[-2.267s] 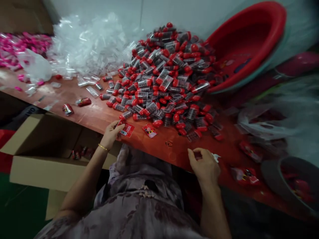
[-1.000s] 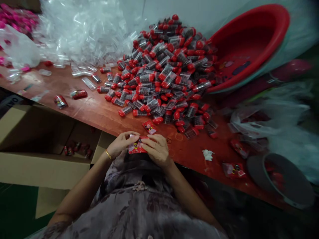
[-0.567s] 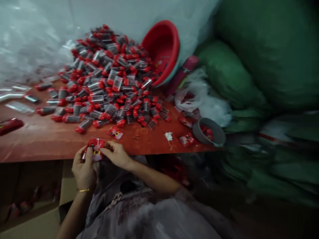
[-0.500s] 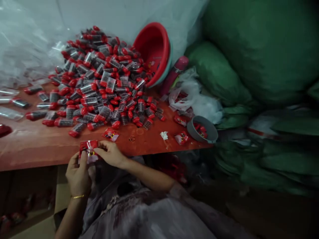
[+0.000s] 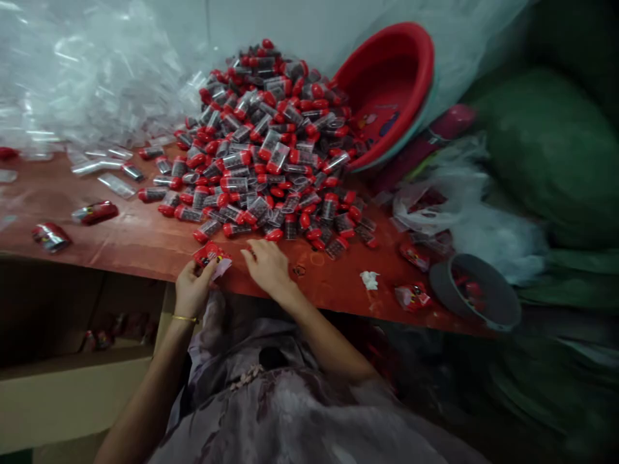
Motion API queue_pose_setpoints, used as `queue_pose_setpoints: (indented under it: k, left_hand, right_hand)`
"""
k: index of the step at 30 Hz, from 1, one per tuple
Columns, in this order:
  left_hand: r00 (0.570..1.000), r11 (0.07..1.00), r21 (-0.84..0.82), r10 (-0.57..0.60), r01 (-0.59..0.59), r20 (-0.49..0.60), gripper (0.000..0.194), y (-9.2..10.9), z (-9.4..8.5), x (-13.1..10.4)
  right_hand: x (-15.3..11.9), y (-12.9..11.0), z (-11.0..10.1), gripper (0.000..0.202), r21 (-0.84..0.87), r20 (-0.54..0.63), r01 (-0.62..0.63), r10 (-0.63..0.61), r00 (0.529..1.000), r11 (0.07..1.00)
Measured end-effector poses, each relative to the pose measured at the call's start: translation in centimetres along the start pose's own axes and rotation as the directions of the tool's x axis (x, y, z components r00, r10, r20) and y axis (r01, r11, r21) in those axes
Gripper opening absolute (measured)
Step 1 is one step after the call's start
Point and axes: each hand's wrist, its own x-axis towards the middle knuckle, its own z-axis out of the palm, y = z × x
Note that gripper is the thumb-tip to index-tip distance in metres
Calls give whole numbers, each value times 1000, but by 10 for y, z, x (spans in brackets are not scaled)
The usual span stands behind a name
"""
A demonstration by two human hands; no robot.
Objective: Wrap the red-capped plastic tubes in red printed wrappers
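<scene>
A small red plastic packet (image 5: pixel 211 255) with a black-and-yellow print and a pale corner is gripped between the thumb and fingers of my left hand (image 5: pixel 191 291), just over the table's front edge. A thin yellow bangle circles that wrist. Just right of the packet, my right hand (image 5: pixel 269 265) is low over the tabletop, palm down, its thumb and fingers somewhat apart. What lies beneath its palm is hidden. Behind both hands rises a large heap of clear tubes (image 5: pixel 278 158) with red caps and dark contents.
A red basin (image 5: pixel 428 61) leans at the heap's right. Clear plastic pieces (image 5: pixel 97 77) pile up at the left. A grey bowl (image 5: pixel 438 290), a red packet (image 5: pixel 412 298) and white scrap (image 5: pixel 370 280) are on the right. An open cardboard box (image 5: pixel 72 393) stands below the table's left.
My right hand has let go of the packet and moved right, over where another packet lay. My left hand keeps its packet. The view has shifted left.
</scene>
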Motion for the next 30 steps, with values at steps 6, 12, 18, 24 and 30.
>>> queue_pose_setpoints:
  k: [6, 12, 18, 24, 30]
  left_hand:
    - [992, 896, 438, 111, -73, -60, 38, -10, -1, 14]
    - [979, 741, 663, 194, -103, -65, 43, -10, -4, 14]
    - [999, 857, 515, 43, -22, -28, 75, -10, -5, 2]
    - [995, 927, 367, -97, 84, 19, 83, -14, 15, -8]
    - [998, 765, 641, 66, -64, 21, 73, -7, 21, -10]
  right_hand:
    - [-16, 32, -1, 27, -274, -32, -165, 162, 986, 948]
    - [-16, 38, 13, 22, -198, -83, -104, 89, 993, 975]
    - [-13, 35, 12, 21, -92, -116, -114, 103, 988, 989]
    - [-7, 10, 5, 25, 128, -90, -141, 153, 984, 982]
    - [-1, 0, 19, 27, 269, -74, -80, 103, 992, 960]
